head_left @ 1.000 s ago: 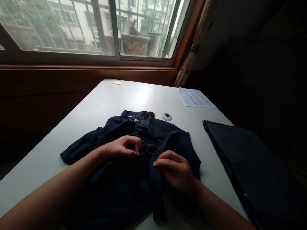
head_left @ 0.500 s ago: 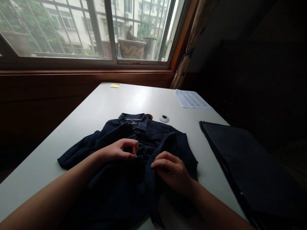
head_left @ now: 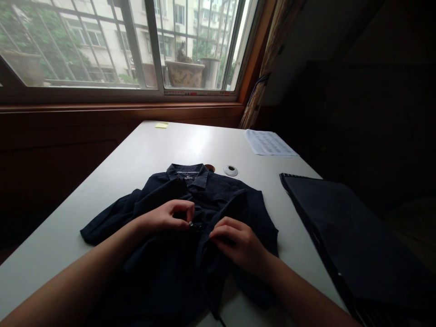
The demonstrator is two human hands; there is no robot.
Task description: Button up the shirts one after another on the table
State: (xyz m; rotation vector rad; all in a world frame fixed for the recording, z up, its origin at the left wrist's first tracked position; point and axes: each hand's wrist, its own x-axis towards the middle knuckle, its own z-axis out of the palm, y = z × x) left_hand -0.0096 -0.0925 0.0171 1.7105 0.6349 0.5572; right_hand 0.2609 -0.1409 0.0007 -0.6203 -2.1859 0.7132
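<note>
A dark navy collared shirt (head_left: 218, 195) lies front up, with its collar away from me and its front rumpled. My left hand (head_left: 173, 214) is over the middle of the front, thumb and forefinger closed in a pinch. At those fingertips shows a small shiny piece that looks like a button (head_left: 191, 224); it is too small to make out fully. To the right, my right hand (head_left: 236, 240) is closed on the edge of the shirt's front panel and holds it slightly raised. Folds of dark cloth hang below both hands.
The shirt rests on a white table (head_left: 116, 168). Behind it are a round cable hole ring (head_left: 230, 170) and a brown round thing (head_left: 210, 168). Printed sheets (head_left: 270, 143) and a yellow sticky note (head_left: 161, 125) lie farther back. A black folder-like item (head_left: 334, 213) covers the right edge.
My right hand has moved slightly left with the panel edge, closer to my left hand. My left hand keeps its pinch. The whole view has shifted a little.
</note>
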